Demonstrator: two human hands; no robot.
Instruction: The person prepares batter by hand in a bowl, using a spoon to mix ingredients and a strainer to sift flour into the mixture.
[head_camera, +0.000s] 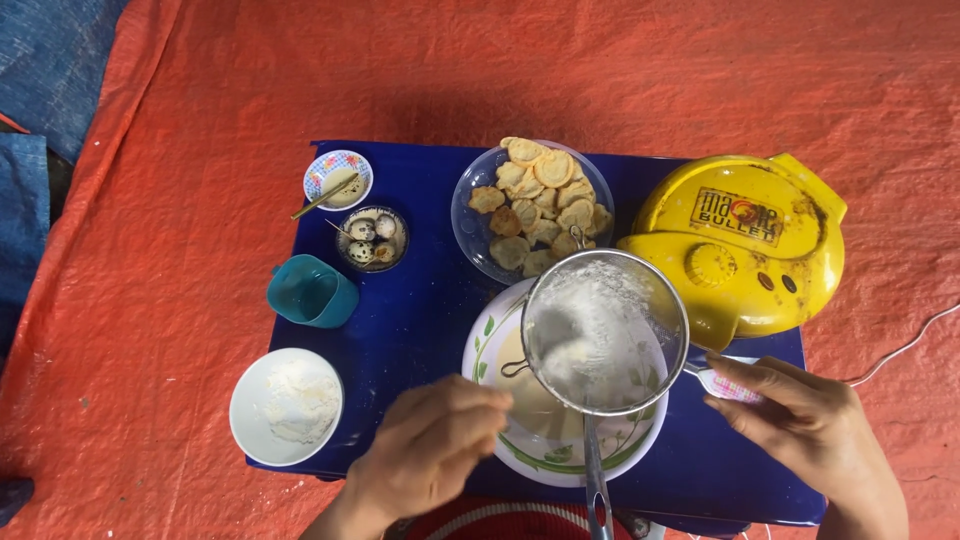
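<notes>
Head view: round steel mesh sieve (604, 332), floured, sits over the white leaf-patterned bowl (500, 340) on the blue desk (420, 310). Left hand (435, 445) curled, grip empty; right hand (800, 415) grasps a spoon handle (722, 383). Sieve judged light, stiff; best held by its handle.

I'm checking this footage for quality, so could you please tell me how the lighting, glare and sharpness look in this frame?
Head view: soft, even daylight, with only faint shadows on the blue table; small glare spots on the yellow appliance and the glass bowl; the left hand is slightly motion-blurred beside the sieve; the right hand looks sharper.
</notes>
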